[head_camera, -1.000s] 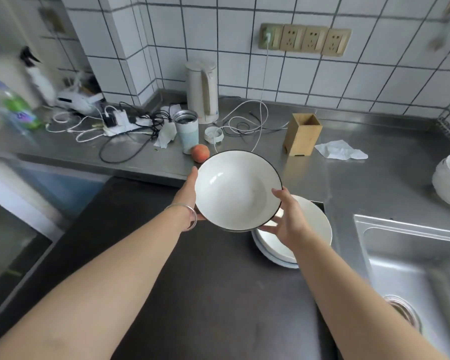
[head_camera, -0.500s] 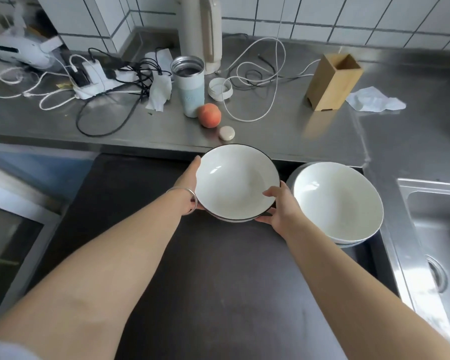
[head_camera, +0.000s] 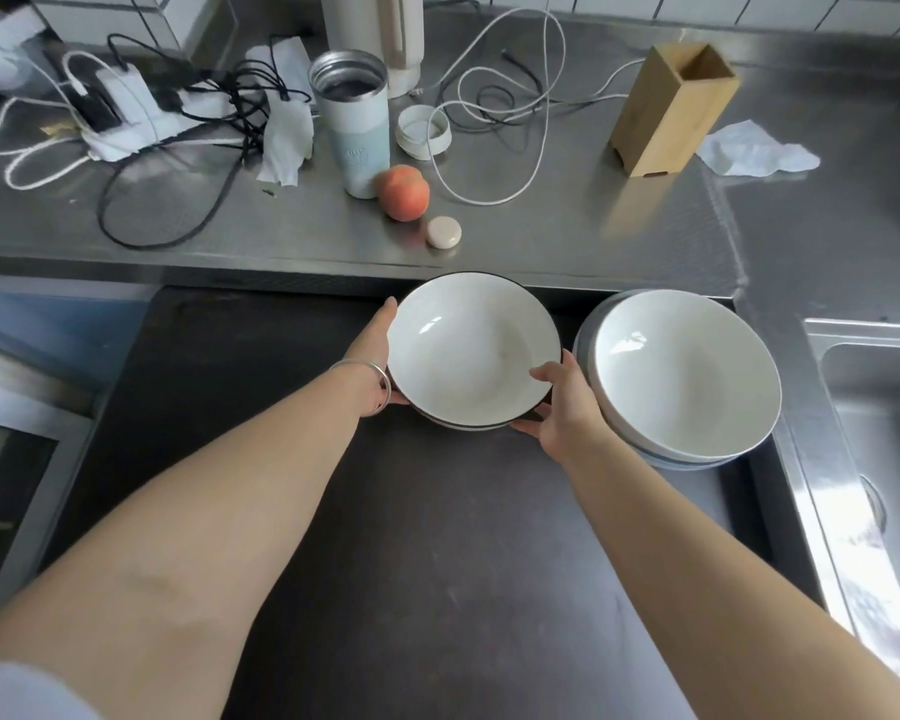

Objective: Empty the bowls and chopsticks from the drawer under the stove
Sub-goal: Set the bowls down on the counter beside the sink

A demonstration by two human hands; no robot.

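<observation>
A white bowl with a black rim [head_camera: 471, 350] sits low over the dark stove top [head_camera: 411, 537], near its back edge. My left hand [head_camera: 378, 356] grips its left side and my right hand [head_camera: 562, 402] grips its right front rim. A second rim shows just under it, so it may be two stacked bowls. To the right stands a stack of plain white bowls [head_camera: 684, 374] on the stove's right end, close to my right hand. No chopsticks or drawer are in view.
On the steel counter [head_camera: 567, 241] behind lie a peach [head_camera: 404, 192], a small round pebble-like object [head_camera: 444, 232], a tumbler [head_camera: 354, 122], its lid [head_camera: 423, 131], cables [head_camera: 494, 111], a wooden holder [head_camera: 674, 109] and a tissue [head_camera: 754, 150]. A sink [head_camera: 884, 433] is at right.
Both hands have brought the black-rimmed bowl down from a raised, tilted position to level just over the stove top, left of the white stack. My view has tilted downward.
</observation>
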